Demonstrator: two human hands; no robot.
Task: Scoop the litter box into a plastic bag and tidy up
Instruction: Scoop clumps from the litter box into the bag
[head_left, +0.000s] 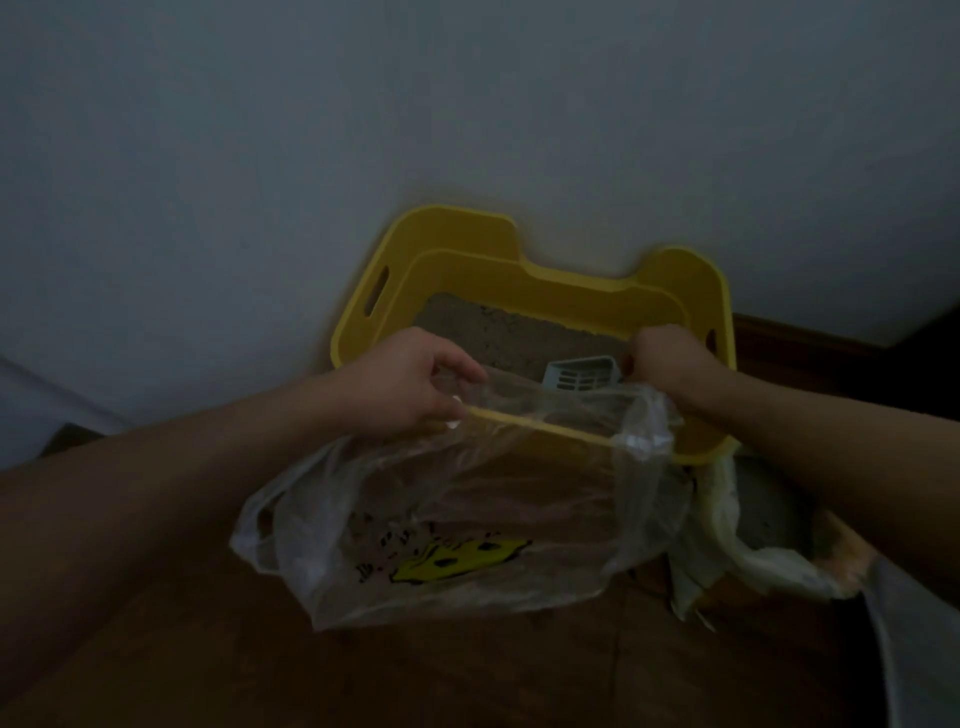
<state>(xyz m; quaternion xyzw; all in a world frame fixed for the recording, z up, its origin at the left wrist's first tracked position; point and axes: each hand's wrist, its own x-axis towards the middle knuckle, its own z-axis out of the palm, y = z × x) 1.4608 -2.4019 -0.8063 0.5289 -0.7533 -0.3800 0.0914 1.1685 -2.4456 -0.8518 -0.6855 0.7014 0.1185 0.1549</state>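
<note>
Left hand (415, 376) pinching plastic bag (457, 525) rim, right hand (670, 364) fisted on opposite rim, bag mouth stretched over yellow litter box (524, 275) front edge (scoop (579, 373) inside), dim floor.

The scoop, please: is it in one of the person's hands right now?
No, the scoop lies in the litter box, while the left hand and right hand hold the plastic bag.

- Litter box (452, 244), centre frame: bright yellow, grey-brown litter (498, 332) inside.
- Scoop (579, 375): pale blue-grey, slotted.
- Plastic bag (415, 519), lower centre: clear, yellow-and-black print.
- Floor (467, 675): dark brown wood.
</note>
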